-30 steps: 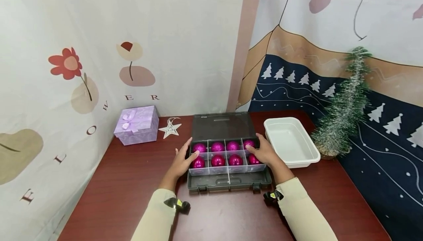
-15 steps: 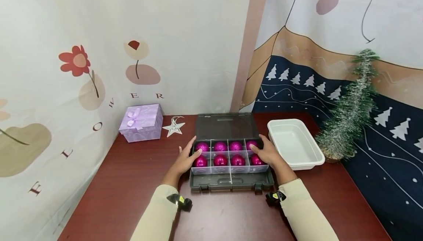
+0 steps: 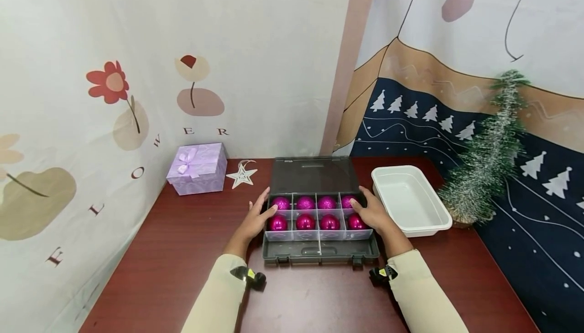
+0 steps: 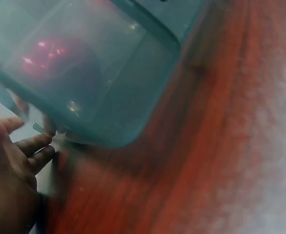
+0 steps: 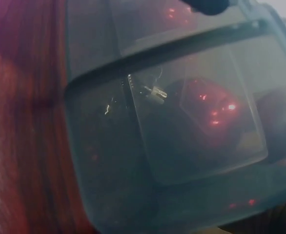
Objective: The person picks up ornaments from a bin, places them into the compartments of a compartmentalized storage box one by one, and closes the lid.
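Observation:
A dark, see-through plastic storage case (image 3: 292, 251) lies on the table with its lid (image 3: 315, 177) folded back. Inside it, a clear divided tray (image 3: 302, 236) holds two rows of magenta Christmas balls (image 3: 304, 221); the back row looks glittery, the front row shiny. My left hand (image 3: 249, 223) grips the left side, thumb over the rim and fingers outside. On the right side my right hand (image 3: 378, 216) does likewise, its thumb by the back-right ball. The left wrist view shows left fingers (image 4: 34, 145) along the case's wall; in the right wrist view the right hand is mostly hidden.
A white plastic tub (image 3: 410, 201) stands right of the case, beside a small frosted artificial tree (image 3: 485, 160). At the back left are a lilac gift box (image 3: 198, 170) and a white star ornament (image 3: 242, 175). Printed cloth hangs behind the table (image 3: 182, 272).
The head view has turned slightly left, so the whole scene sits further right in the picture. Both hands keep their places on the case, and the balls have not moved.

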{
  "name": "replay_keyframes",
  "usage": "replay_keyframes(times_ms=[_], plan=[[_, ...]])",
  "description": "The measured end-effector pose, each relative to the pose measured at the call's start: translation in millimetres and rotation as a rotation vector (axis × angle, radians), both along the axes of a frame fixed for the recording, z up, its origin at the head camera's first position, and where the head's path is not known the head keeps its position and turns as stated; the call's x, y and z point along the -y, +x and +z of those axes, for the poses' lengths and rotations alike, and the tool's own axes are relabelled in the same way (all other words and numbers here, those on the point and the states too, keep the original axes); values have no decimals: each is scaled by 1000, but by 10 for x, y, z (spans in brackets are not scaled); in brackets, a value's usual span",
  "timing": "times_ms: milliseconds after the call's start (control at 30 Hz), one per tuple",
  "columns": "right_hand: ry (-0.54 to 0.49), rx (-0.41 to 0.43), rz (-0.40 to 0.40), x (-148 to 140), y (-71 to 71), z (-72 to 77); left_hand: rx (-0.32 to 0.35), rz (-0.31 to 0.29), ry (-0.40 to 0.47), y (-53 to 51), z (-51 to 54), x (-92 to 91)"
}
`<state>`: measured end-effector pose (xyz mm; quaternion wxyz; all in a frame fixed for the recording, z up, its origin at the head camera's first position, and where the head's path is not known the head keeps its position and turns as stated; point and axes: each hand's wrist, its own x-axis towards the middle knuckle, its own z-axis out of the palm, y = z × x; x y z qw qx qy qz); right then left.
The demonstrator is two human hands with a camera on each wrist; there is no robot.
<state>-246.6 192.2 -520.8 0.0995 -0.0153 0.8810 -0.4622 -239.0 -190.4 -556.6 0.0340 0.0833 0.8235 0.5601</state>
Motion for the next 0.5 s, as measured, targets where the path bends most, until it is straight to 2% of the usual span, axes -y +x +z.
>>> replay_keyframes(times_ms=[100,300,400,500], plan=[[-25,-4,-5,1,3,-27,41,9,19,8,12,7],[-55,-14,-22,-3,6,-50,75,20,58,24,35,5],[-74,-6,-25,-6,0,-54,79,21,73,21,31,6],[-111,-1,-33,-7,-6,-48,54,12,74,1,30,3]])
